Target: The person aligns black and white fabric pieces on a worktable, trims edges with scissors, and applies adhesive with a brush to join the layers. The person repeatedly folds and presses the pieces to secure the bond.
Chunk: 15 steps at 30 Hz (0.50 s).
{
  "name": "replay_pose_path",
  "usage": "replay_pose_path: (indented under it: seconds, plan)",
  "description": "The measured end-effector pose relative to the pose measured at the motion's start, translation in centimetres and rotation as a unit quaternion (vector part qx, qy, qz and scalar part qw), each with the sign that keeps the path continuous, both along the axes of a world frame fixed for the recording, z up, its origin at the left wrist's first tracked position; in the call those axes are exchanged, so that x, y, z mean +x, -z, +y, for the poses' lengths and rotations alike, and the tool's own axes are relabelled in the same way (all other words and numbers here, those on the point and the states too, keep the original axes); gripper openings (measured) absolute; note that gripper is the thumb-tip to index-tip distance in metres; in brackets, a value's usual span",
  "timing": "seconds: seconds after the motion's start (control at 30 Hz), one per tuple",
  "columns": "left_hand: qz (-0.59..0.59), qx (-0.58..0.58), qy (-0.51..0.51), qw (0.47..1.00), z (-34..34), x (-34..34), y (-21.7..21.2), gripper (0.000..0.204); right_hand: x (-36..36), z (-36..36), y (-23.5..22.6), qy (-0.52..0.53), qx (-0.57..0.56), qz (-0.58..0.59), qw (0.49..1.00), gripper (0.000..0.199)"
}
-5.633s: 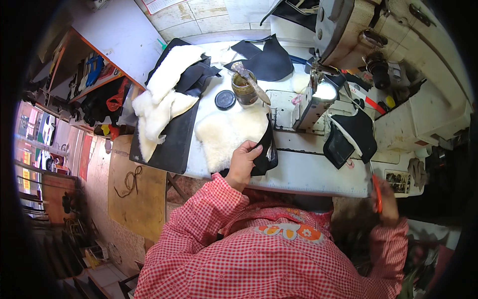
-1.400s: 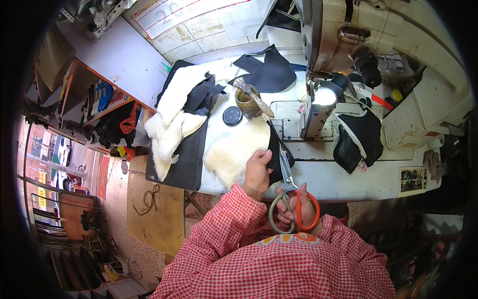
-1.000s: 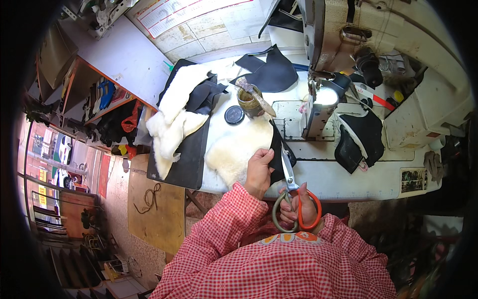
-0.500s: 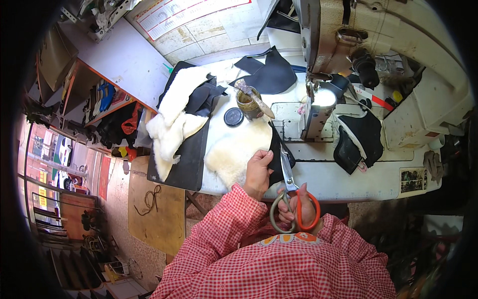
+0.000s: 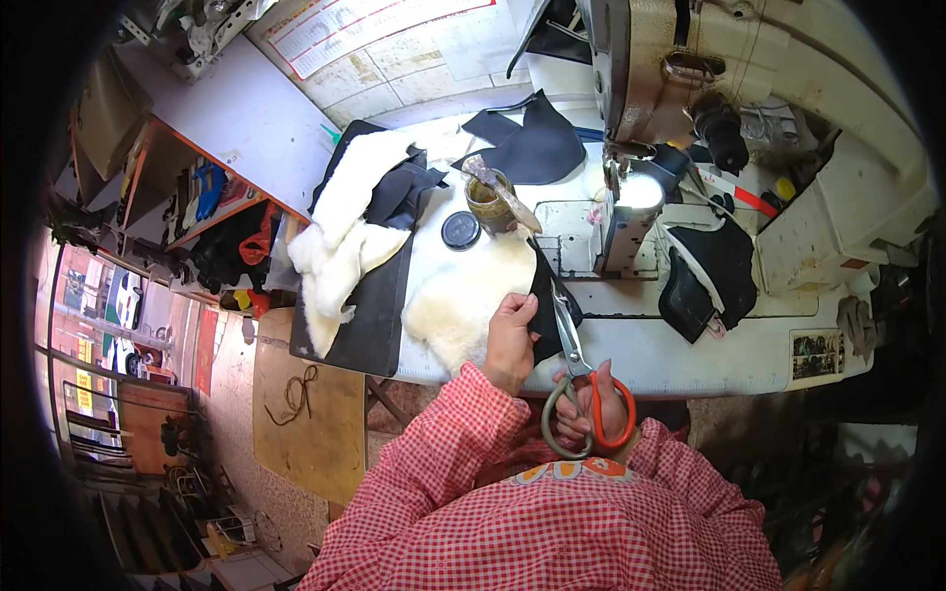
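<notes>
On the near side of the open jar (image 5: 487,205) in the head view, the left hand (image 5: 512,340) pinches a black piece (image 5: 544,294) beside cream fleece (image 5: 468,295). Also nearer than the jar, and right of it, the right hand (image 5: 611,406) grips scissors (image 5: 573,345), blades at the black piece. Just left of the jar lies a dark lid (image 5: 460,230).

On the white table (image 5: 680,362), left of an open jar (image 5: 484,209), lie a round black lid (image 5: 460,230) (just beside it) and, farther off, a black sheet (image 5: 374,320); cream fleece (image 5: 473,295) lies on the jar's near side, black pieces (image 5: 544,150) beyond, a sewing machine (image 5: 623,234) right of it.
</notes>
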<state>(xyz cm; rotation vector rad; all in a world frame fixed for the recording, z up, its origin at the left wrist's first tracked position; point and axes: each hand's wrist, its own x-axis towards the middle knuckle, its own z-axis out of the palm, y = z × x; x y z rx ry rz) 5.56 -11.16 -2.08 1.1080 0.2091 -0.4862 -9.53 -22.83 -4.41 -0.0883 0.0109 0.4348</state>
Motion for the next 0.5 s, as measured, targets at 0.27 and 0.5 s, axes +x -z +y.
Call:
replay_pose_path:
  seconds: [0.27, 0.5]
  plan:
    - [0.017, -0.011, 0.0, 1.0, 0.1, 0.3, 0.1, 0.009, 1.0, 0.2, -0.3, 0.019, -0.021, 0.005, 1.0, 0.078]
    - [0.03, -0.035, 0.005, 0.999, 0.0, 0.4, -0.9, 0.008, 0.9, 0.6, -0.9, 0.027, -0.04, 0.0, 0.999, 0.072]
